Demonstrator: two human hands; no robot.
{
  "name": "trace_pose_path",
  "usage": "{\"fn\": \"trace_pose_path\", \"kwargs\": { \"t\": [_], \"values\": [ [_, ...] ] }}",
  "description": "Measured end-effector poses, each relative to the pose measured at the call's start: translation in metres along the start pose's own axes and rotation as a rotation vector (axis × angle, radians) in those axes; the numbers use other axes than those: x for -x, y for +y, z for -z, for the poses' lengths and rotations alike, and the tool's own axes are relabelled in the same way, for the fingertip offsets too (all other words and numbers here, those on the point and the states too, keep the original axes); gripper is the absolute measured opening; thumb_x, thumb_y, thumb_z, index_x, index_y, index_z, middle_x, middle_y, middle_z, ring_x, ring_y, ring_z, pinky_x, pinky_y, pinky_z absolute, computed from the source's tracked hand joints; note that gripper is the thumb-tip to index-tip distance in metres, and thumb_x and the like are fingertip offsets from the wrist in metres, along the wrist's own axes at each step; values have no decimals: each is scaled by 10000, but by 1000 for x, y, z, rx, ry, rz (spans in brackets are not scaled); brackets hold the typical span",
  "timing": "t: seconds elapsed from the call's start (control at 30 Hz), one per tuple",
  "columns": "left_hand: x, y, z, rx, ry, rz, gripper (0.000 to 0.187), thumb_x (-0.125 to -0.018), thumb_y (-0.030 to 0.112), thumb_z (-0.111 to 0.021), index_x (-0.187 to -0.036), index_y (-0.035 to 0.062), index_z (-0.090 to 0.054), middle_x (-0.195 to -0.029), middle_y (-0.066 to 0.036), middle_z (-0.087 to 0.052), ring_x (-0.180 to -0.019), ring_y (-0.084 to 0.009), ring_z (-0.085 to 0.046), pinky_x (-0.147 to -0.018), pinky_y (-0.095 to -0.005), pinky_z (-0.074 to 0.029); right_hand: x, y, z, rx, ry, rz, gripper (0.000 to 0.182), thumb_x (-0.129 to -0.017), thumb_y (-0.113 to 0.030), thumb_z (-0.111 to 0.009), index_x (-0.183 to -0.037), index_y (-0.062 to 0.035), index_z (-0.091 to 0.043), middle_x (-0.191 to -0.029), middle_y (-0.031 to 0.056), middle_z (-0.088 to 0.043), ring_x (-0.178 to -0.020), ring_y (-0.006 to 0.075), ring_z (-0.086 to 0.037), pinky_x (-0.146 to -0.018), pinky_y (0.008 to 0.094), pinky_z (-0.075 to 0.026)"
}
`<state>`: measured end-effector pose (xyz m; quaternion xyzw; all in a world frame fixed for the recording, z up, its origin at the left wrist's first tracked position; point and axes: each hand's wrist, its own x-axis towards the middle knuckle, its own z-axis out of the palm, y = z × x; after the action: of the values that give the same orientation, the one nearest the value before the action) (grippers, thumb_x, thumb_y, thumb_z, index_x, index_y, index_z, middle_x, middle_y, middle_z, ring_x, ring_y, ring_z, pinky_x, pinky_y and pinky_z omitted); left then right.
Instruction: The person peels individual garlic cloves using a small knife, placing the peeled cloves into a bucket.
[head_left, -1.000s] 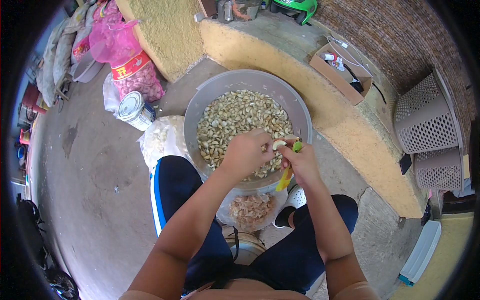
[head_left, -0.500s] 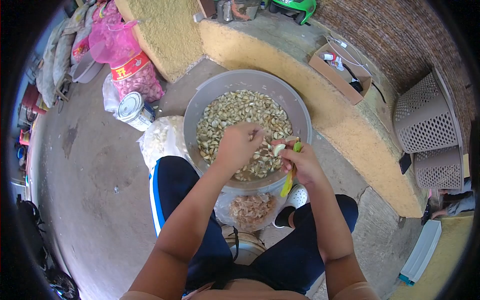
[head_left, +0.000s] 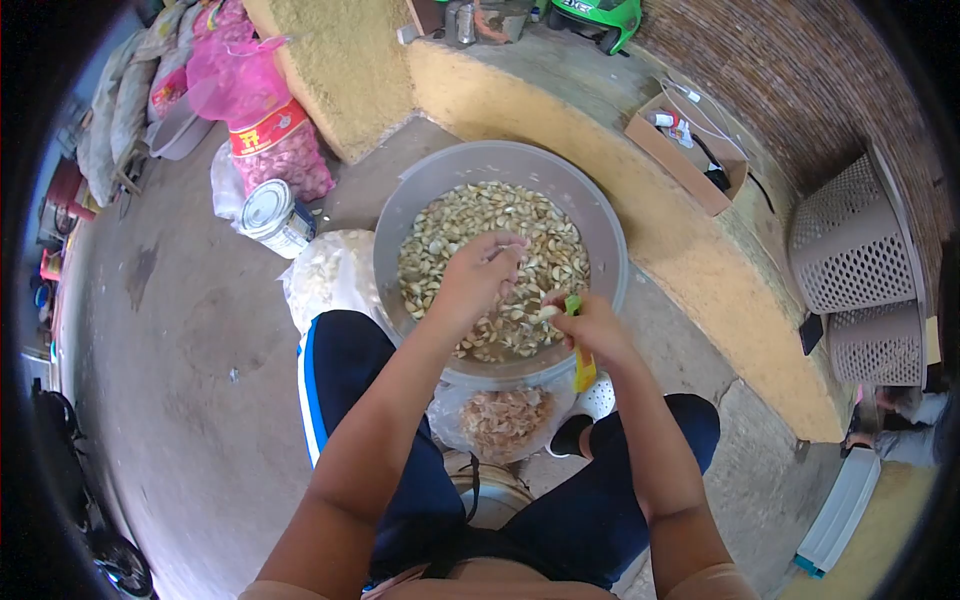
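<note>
A wide grey tub (head_left: 608,225) holds many garlic cloves (head_left: 490,210) in water. Over its middle is my left hand (head_left: 480,275), fingers loosely curled and apart; a small pale bit near the fingertips is too small to name. At the tub's right front side, my right hand (head_left: 600,328) is closed around a small knife with a yellow-green handle (head_left: 584,370). A pale garlic clove (head_left: 548,312) sits at the right thumb and fingertips. The knife's blade is hard to make out.
A clear bag of garlic skins (head_left: 505,420) lies before the tub. At left are a white bag of peeled cloves (head_left: 330,275), a tin can (head_left: 275,218) and a pink net sack (head_left: 285,150). A yellow ledge (head_left: 700,265) with a cardboard box (head_left: 650,130) runs along the right.
My left hand has opened its fingers and shifted slightly up, away from the right hand. The right hand has turned with the knife and clove. The view has shifted slightly.
</note>
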<state>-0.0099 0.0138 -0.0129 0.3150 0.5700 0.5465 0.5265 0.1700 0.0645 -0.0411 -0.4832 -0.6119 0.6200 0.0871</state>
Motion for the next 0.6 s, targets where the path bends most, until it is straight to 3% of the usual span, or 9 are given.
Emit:
{"fn": "trace_pose_path", "kwargs": {
  "t": [0.07, 0.17, 0.27, 0.37, 0.5, 0.57, 0.6],
  "values": [
    [13, 14, 1, 74, -17, 111, 169, -817, 140, -505, -942, 40, -557, -637, -3, -491, -494, -53, -426, -428, -192, -335, -14, 19, -10, 186, 15, -13, 202, -709, -95, -585, -897, -20, -582, -641, 36, -537, -514, 82, -504, -453, 223, -400],
    [21, -6, 7, -8, -193, 139, 209, -786, 172, -508, -965, 71, -547, -649, 18, -495, -527, -49, -434, -422, -172, -315, -35, 48, -35, 380, 25, 81, 289, -659, -169, -642, -911, -38, -592, -716, 139, -606, -644, 232, -600, -567, 322, -463],
    [38, -25, 13, -116, -340, 160, 192, -828, 200, -509, -961, 69, -556, -657, 16, -503, -528, -49, -442, -439, -175, -334, -55, 75, -76, 287, 17, 353, 289, -651, -176, -630, -900, -35, -590, -779, 144, -614, -754, 292, -596, -661, 355, -460],
    [52, -45, 21, -231, -460, 203, 196, -850, 216, -501, -953, 62, -565, -659, 9, -506, -534, -53, -452, -462, -184, -357, -67, 89, -124, 222, 14, 520, 283, -651, -177, -626, -887, -25, -590, -751, 148, -610, -715, 287, -593, -636, 360, -459],
    [61, -50, 45, -348, -543, 226, 181, -818, 196, -510, -896, 48, -578, -649, 6, -506, -529, -52, -456, -484, -192, -373, -79, 88, -194, 334, 1, 377, 276, -651, -178, -622, -869, -12, -591, -714, 154, -603, -662, 281, -588, -604, 366, -456],
    [63, -55, 59, -198, -662, 277, 190, -815, 198, -508, -886, 36, -576, -651, 12, -502, -522, -52, -451, -485, -192, -371, -87, 76, -223, 396, -68, 294, 273, -651, -179, -619, -861, -6, -592, -695, 157, -600, -636, 278, -586, -587, 369, -455],
    [64, -57, 65, -120, -721, 300, 195, -814, 199, -506, -880, 29, -575, -651, 14, -501, -519, -52, -448, -485, -193, -370, -90, 69, -234, 425, -126, 253, 283, -652, -178, -615, -885, -20, -591, -760, 166, -600, -696, 289, -586, -635, 369, -454]
  ]
}}
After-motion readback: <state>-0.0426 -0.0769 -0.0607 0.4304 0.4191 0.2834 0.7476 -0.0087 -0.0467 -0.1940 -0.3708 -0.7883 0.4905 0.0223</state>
